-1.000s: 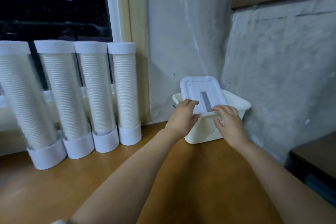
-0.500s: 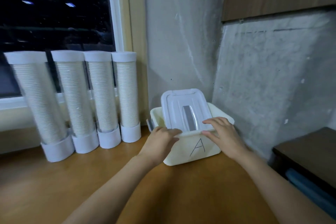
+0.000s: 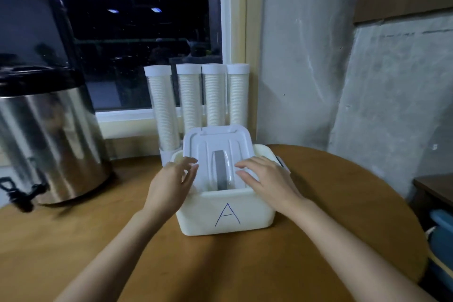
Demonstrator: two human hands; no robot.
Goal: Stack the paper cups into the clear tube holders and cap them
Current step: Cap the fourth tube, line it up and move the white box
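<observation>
our left hand and right hand, loose-fingered and gripping nothing, flank the tilted lid in the bin; capped tubes stand beyond.

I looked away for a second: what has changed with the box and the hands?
The box has been pulled from the wall corner towards the person. The left hand and right hand have let go of its rim, fingers now spread over the lid. The lid still lies tilted in the box; the four tubes stay capped.

2 bare forearms, left grip, right grip
</observation>
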